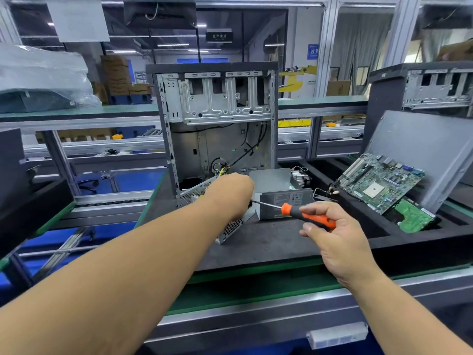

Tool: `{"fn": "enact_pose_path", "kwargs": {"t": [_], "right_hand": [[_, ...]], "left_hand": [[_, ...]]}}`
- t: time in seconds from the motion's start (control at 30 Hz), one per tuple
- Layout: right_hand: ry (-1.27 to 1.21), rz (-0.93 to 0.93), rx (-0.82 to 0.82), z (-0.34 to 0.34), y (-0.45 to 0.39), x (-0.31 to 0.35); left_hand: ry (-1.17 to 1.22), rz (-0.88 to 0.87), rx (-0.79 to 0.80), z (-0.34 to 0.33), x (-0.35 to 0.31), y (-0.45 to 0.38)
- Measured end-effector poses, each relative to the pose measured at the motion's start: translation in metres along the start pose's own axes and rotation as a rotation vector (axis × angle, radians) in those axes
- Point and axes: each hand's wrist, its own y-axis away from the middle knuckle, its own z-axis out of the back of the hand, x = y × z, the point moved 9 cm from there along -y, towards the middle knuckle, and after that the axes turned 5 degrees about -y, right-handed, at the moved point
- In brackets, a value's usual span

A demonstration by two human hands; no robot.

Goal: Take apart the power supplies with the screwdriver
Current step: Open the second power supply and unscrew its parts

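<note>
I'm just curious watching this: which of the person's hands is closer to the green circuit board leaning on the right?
Right. The right hand, holding the screwdriver, is just left of the green circuit board. The left hand is farther left, on the perforated power supply.

A perforated silver power supply point(231, 226) sits tilted on the bench's dark mat, just left of a second grey, labelled power supply point(282, 201); an orange-handled screwdriver point(304, 213) points at the tilted unit.
</note>
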Motion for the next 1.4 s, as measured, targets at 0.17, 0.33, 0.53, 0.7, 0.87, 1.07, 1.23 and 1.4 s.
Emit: {"fn": "enact_pose_path", "kwargs": {"t": [0.17,0.33,0.53,0.7,0.87,1.07,1.23,1.4], "right_hand": [[0.031,-0.142,-0.011,0.003,-0.003,-0.007],[-0.015,-0.088,-0.056,0.015,-0.006,0.002],[-0.313,-0.131,-0.213,0.029,0.012,-0.012],[-0.275,-0.2,-0.132,0.002,0.034,-0.028],[-0.268,-0.204,-0.096,-0.021,0.041,-0.028],[-0.248,-0.197,-0.116,-0.029,0.045,-0.027],[-0.238,-0.18,-0.144,-0.029,0.044,-0.022],[-0.212,-0.174,-0.132,-0.027,0.042,-0.019]], "left_hand": [[-0.104,-0.001,-0.026,0.005,-0.003,-0.004],[-0.161,-0.028,-0.141,0.017,-0.008,-0.007],[0.326,0.197,-0.175,0.047,0.034,-0.002],[1.378,0.627,0.028,0.0,0.08,0.035],[1.098,0.571,0.076,-0.018,0.092,0.061],[0.635,0.097,0.03,-0.017,0.071,0.078],[0.491,0.041,-0.034,-0.015,0.062,0.075],[0.425,0.012,-0.165,-0.009,0.057,0.074]]}}
